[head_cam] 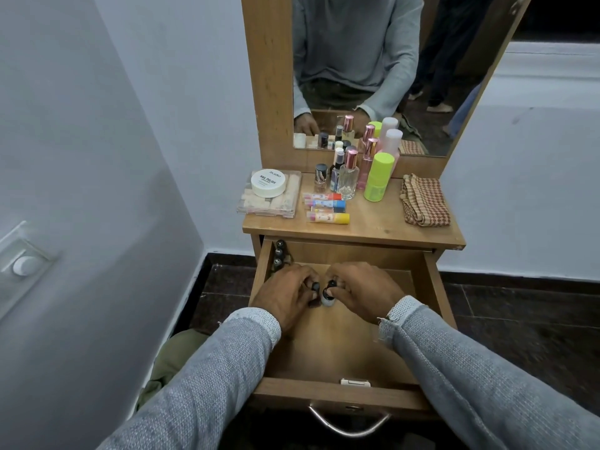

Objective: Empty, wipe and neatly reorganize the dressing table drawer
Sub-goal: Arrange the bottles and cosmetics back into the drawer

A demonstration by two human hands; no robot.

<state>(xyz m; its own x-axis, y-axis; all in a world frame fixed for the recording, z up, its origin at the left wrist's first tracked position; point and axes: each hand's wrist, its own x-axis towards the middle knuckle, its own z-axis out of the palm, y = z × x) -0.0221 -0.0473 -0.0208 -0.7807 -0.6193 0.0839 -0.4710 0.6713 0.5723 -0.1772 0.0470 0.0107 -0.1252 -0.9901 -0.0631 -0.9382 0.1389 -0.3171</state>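
White wall [97,125], dial switch plate [22,259], dark tiled floor [519,313]

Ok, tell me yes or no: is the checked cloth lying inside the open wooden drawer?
No, the checked cloth lies folded on the wooden tabletop, at its right end, above the open wooden drawer.

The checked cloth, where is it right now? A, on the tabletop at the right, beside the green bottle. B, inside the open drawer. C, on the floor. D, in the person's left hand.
A: the checked cloth lies folded on the tabletop at its right side, to the right of the green bottle, while both hands are down in the drawer on small bottles.
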